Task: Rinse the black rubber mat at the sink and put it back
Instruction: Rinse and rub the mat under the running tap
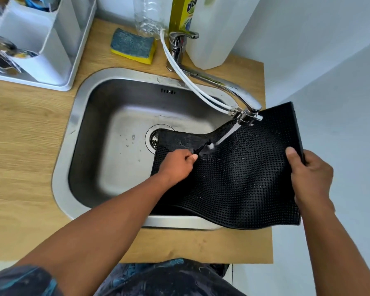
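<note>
The black studded rubber mat (239,178) lies bent over the right half of the steel sink (90,116), its right end raised above the counter edge. My right hand (310,178) grips that raised right edge, thumb on top. My left hand (177,163) is closed around a small black brush (203,147) whose white head touches the mat. Water runs from the chrome tap (244,99) onto the mat just at the brush head. The mat hides part of the drain (153,139).
A blue and yellow sponge (134,45) lies behind the sink. A clear bottle (147,16), a yellow detergent bottle (183,13) and a white jug (214,33) stand by the tap base. A white dish rack (41,43) sits at the left on the wooden counter (24,146).
</note>
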Tool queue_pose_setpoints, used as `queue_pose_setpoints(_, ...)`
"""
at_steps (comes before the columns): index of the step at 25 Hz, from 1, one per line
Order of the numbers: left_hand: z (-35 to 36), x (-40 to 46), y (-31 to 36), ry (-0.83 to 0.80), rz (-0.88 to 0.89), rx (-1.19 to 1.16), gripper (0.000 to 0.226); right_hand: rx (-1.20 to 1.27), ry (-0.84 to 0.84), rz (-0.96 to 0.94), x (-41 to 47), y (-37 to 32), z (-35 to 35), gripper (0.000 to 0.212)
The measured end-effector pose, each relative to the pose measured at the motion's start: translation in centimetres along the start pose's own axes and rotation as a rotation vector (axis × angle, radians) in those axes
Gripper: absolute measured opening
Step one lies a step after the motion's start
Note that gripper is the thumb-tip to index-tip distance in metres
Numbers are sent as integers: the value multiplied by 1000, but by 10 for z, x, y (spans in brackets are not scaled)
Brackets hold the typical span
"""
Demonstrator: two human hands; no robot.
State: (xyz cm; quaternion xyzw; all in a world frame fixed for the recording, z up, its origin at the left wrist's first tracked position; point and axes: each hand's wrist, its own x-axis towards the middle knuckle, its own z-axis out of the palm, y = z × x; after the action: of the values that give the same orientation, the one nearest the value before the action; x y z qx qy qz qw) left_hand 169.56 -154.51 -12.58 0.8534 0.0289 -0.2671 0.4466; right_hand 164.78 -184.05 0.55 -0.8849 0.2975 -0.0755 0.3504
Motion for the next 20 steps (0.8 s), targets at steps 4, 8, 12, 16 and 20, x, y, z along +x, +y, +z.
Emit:
queue_pose_setpoints(4, 15, -20, 5, -20, 70, -76, 33, 71, 1, 42, 10, 4, -2, 40)
queue_pose_setpoints(8, -24, -16, -40, 114, -274, 118, 33, 102, -21, 66, 9, 9, -4, 38)
queue_pose_setpoints(12, 1, -32, -11, 7, 75, 151, 30, 147, -16, 97, 9, 11, -2, 42)
queue_pose_setpoints(16, -29, -9, -35, 142, -139, 189, 26, 139, -44, 89, 7, 8, -5, 38)
queue_pose_setpoints(20, -30, -10, -40, 72, -6, 215, 26, 149, -40, 113, 8, 11, -3, 47)
